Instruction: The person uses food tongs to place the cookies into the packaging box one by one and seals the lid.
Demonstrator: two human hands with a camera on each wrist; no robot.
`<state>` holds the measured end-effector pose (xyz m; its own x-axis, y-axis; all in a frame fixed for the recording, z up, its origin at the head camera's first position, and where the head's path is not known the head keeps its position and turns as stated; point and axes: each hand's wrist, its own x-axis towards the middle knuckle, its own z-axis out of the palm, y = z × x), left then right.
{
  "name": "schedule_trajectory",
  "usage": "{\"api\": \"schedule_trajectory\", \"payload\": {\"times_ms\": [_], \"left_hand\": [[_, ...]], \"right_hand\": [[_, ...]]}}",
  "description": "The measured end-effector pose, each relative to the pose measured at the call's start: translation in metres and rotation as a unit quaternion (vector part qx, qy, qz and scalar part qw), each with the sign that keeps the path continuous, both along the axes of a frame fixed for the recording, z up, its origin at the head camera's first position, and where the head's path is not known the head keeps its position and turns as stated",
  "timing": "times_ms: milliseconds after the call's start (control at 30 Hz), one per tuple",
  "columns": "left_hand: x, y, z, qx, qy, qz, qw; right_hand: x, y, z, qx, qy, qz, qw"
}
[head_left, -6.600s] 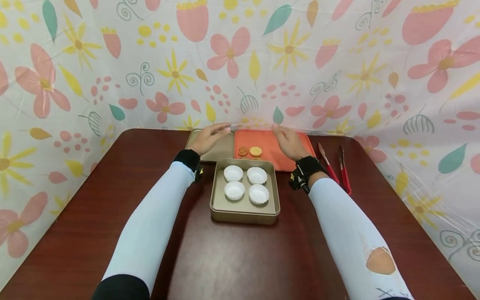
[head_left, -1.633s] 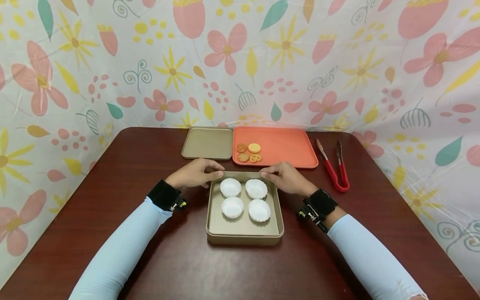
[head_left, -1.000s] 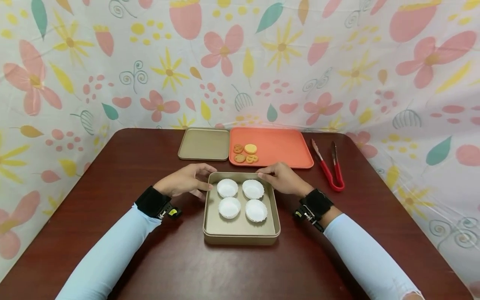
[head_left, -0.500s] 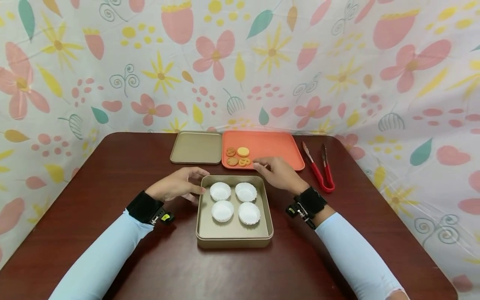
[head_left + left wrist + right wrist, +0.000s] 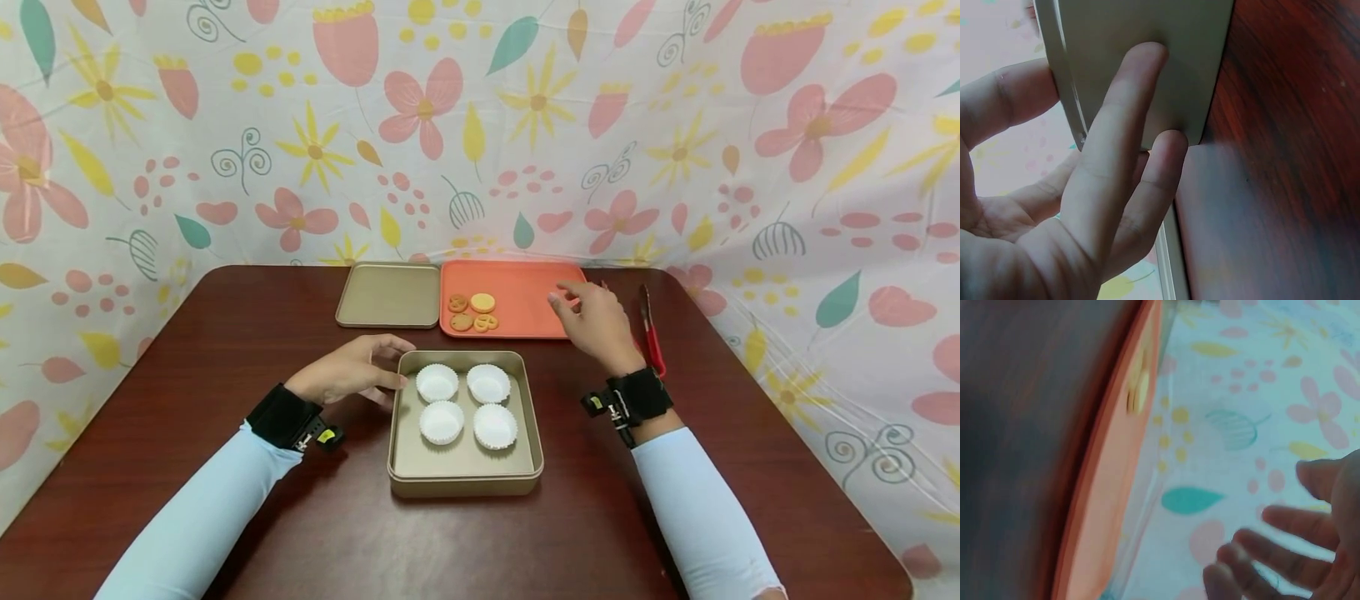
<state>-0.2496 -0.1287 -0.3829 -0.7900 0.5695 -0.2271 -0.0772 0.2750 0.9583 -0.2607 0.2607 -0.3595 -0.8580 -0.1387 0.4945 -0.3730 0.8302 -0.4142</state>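
Observation:
A square gold tin (image 5: 466, 486) stands on the table, with several white paper baking cups (image 5: 442, 422) inside it. My left hand (image 5: 348, 372) is at its left back corner. The thumb comes to the rim, and in the left wrist view two extended fingers (image 5: 1110, 150) lie along the outer wall. My right hand (image 5: 600, 325) is over the right end of the orange tray (image 5: 525, 292), fingers spread and holding nothing. It partly hides the red-handled tongs (image 5: 654, 346). Several small cookies (image 5: 483, 303) lie at the tray's left end.
A flat gold tray (image 5: 390, 296) lies beside the orange tray at the back left. The dark wooden table (image 5: 337, 533) reaches back to a flower-patterned cloth (image 5: 480, 167) hanging behind and at the sides.
My hands came back from the far trays to the tin, which now sits nearer me. My right hand then left its back right corner and moved right, toward the tongs. The left hand stayed.

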Motion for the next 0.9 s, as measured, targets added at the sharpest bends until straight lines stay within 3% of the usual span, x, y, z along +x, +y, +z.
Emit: {"api": "schedule_trajectory", "payload": {"times_ms": [233, 467, 600, 900], "left_hand": [[0.0, -0.001, -0.001, -0.006, 0.005, 0.0, 1.0], [0.0, -0.002, -0.001, -0.003, 0.002, -0.003, 1.0], [0.001, -0.002, -0.001, -0.004, -0.002, -0.003, 1.0], [0.002, -0.001, 0.001, -0.01, 0.004, -0.001, 0.9999]], "right_hand": [[0.0, 0.03, 0.002, 0.033, -0.047, -0.133, 0.989], [0.001, 0.058, -0.003, 0.034, -0.187, -0.241, 0.952], [0.0, 0.067, -0.009, 0.036, -0.238, -0.262, 0.935], [-0.001, 0.076, -0.017, 0.053, -0.286, -0.281, 0.914]]}}
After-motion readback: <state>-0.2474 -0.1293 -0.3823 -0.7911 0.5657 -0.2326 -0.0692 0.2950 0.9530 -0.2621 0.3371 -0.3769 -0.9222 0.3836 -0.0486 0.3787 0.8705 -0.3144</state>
